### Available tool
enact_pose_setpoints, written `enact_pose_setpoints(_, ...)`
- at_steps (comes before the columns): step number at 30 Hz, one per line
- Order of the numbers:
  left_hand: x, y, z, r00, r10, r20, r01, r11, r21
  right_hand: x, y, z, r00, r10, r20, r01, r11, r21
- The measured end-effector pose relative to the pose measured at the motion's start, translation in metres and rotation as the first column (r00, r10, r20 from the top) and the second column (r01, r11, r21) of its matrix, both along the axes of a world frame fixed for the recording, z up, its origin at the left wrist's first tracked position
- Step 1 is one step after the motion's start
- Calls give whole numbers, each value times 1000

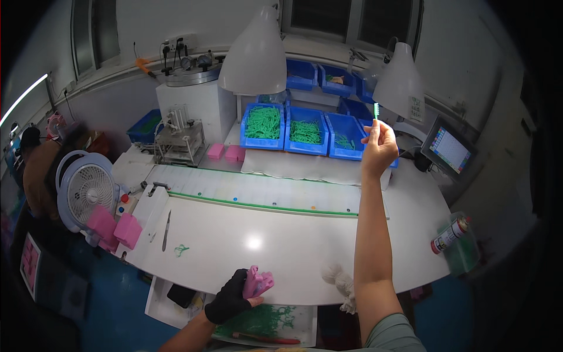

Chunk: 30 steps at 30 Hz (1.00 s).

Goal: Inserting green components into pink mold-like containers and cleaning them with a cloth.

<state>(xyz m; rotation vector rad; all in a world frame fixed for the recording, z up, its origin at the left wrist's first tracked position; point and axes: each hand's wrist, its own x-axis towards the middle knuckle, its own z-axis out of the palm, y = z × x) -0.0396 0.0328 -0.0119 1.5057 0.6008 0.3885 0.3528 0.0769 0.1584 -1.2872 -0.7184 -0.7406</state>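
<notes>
My right hand (381, 146) is raised at arm's length in front of the right blue bin. Its fingertips pinch a small upright green strip with a white toothed edge (376, 111); its exact kind is too small to make out. Low over the table's front edge, my left hand (229, 298), in a black glove with bare fingertips, grips a pink moulded plastic piece (258, 282). Three blue bins stand at the back of the table: the left bin (263, 142) and middle bin (306, 148) hold many thin green pieces, the right bin (346, 154) only a few.
A knife (167, 232) and green scraps (181, 250) lie on the white table (293, 246). Beneath its front edge is an open drawer (309, 320) with green scraps. A fan (88, 190) and pink blocks (127, 230) stand left; a spray can (450, 234), screen (449, 149) and lamp (400, 82) are right.
</notes>
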Motion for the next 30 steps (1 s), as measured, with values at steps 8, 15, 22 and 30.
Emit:
enact_pose_setpoints(8,19,-7,8,986,-158,59,141,964,227,40,-31,-2,986,58,-155,-129,857,-499)
enact_pose_setpoints(15,18,1,-9,998,0,68,-44,765,643,-62,-164,-54,970,176,-171,-245,677,-694)
enact_pose_setpoints(22,52,3,1,999,35,28,-43,629,776,-134,-250,-132,980,193,-50,-107,297,-949)
enact_pose_setpoints(30,57,9,-28,999,42,13,-42,815,578,-193,-213,-125,924,382,-8,-275,650,-708)
